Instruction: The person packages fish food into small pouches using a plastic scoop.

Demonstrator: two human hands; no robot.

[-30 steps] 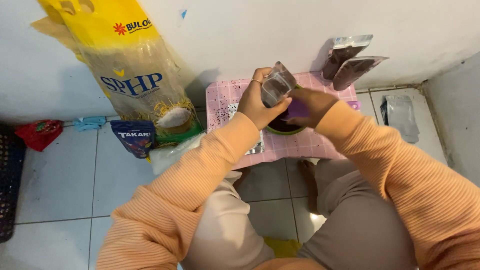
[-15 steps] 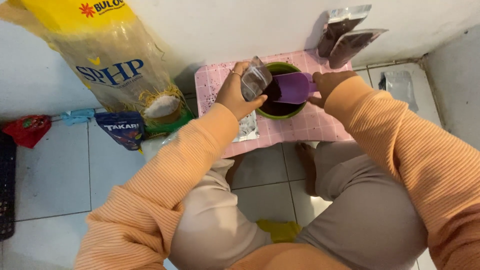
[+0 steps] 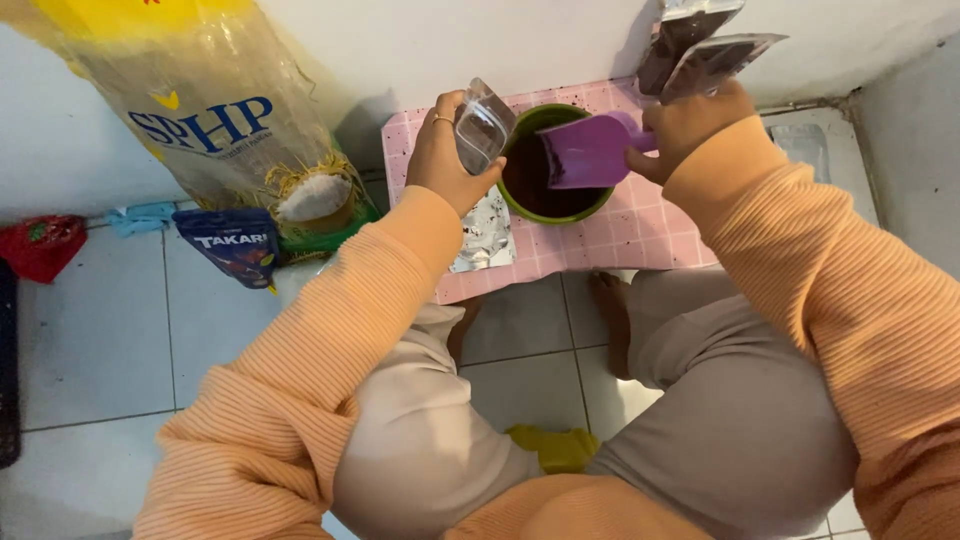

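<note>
My left hand [image 3: 447, 152] grips a small clear pouch [image 3: 483, 124] and holds it upright at the left rim of a green bowl [image 3: 597, 206]. The bowl is filled with dark brown granules and stands on a pink checked mat [image 3: 640, 232]. My right hand [image 3: 686, 130] holds the handle of a purple scoop [image 3: 586, 152], whose blade hangs over the bowl's middle. A flat silvery pouch [image 3: 487, 233] lies on the mat under my left wrist. Both arms wear orange ribbed sleeves.
A big clear and yellow sack [image 3: 222, 130] of white grains leans on the wall at left, with a dark blue packet [image 3: 234, 245] and a red packet [image 3: 40, 243] beside it. Two filled clear pouches [image 3: 700, 48] lean against the wall behind the bowl. The floor is white tile.
My right hand has slid right along the scoop handle, baring the bowl. The left hand with the pouch stays at the bowl's left rim. My view has tipped downward.
</note>
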